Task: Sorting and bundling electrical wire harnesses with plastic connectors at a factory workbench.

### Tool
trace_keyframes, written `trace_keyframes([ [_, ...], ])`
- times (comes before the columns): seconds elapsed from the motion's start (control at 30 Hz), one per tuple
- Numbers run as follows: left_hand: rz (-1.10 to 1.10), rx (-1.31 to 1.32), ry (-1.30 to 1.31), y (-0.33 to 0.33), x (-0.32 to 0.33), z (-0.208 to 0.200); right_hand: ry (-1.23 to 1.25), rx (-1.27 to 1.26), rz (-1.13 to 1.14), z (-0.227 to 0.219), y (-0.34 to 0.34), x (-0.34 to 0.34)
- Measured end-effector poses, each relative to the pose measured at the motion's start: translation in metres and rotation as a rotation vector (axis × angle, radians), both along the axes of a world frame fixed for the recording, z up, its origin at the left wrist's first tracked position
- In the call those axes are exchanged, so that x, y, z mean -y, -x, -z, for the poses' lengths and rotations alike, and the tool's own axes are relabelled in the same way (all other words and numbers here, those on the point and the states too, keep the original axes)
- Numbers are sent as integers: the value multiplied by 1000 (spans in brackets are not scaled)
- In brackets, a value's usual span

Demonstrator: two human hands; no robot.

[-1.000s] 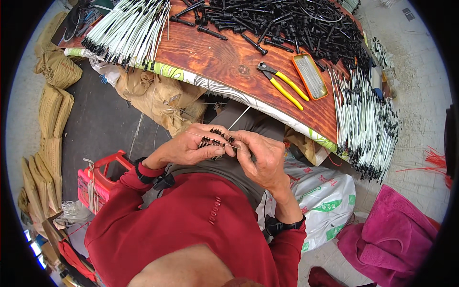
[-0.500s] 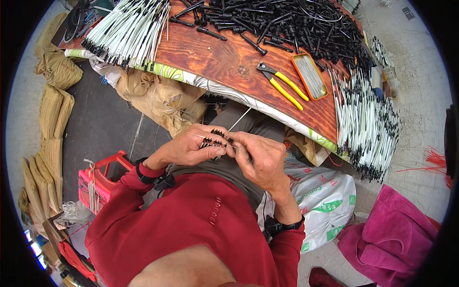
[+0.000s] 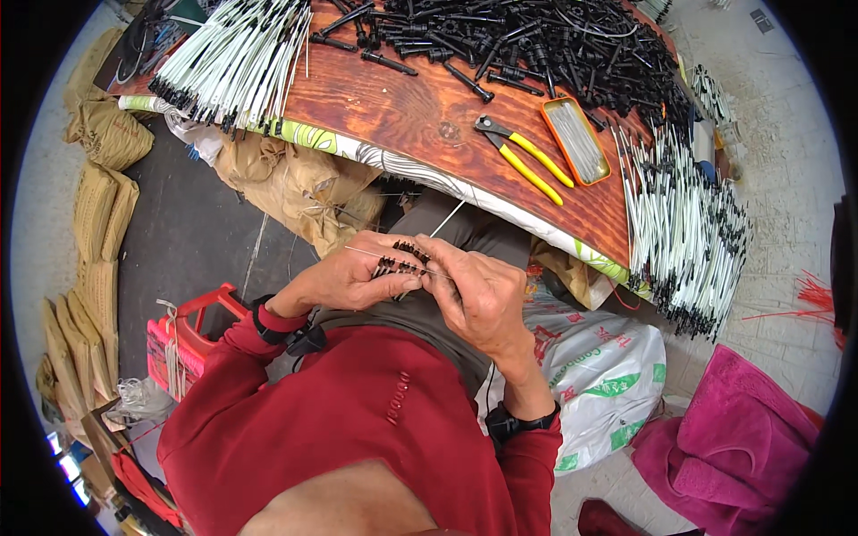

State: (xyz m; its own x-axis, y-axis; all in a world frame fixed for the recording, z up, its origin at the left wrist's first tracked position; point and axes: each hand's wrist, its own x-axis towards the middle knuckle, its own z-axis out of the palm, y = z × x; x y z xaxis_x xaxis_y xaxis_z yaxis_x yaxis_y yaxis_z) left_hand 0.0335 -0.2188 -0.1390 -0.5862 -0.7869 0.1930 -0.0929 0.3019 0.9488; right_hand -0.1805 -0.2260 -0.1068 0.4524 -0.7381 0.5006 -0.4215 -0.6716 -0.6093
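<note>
In front of my lap, my two hands meet at the fingertips. My left hand (image 3: pixel 357 275) is closed on a small black ridged piece (image 3: pixel 399 264), clasped between thumb and fingers. A thin light wire (image 3: pixel 365 253) runs across that hand toward my other one. My right hand (image 3: pixel 483 290) pinches at the right end of the ridged piece, where the thin wire reaches its fingertips. From between the hands a slim white rod (image 3: pixel 449 220) sticks out toward the table. The fingers partly hide the held piece, so its full shape cannot be made out.
On the wooden table (image 3: pixel 357 116) lie yellow-handled pliers (image 3: pixel 527 159), an orange-rimmed tin (image 3: pixel 576 138) of thin rods and a heap of black bolt-like parts (image 3: pixel 509 40). Bundles of white rods (image 3: pixel 234 67) flank them. A red plastic stool (image 3: pixel 192 330) and white sack (image 3: pixel 617 384) stand nearby.
My right hand has shifted slightly left, its fingers still at the ridged piece. The left hand keeps its hold. The table appears slightly shifted in view.
</note>
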Motion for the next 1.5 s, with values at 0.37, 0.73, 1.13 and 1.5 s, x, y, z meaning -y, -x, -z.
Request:
trace_keyframes([
  [0.37, 43, -21, 66, 5, 6, -13, 18, 71, 21, 1, 2, -1],
  [0.73, 41, 0, 76, 4, 7, -16, 32, 0, 31, -6, -2, 1],
  [1.13, 111, -32, 68, 6, 9, -17, -44, 12, -93, -10, 7, 10],
  [1.5, 133, 2, 26, 7, 10, -19, -170, 60, -116, -3, 10, 11],
])
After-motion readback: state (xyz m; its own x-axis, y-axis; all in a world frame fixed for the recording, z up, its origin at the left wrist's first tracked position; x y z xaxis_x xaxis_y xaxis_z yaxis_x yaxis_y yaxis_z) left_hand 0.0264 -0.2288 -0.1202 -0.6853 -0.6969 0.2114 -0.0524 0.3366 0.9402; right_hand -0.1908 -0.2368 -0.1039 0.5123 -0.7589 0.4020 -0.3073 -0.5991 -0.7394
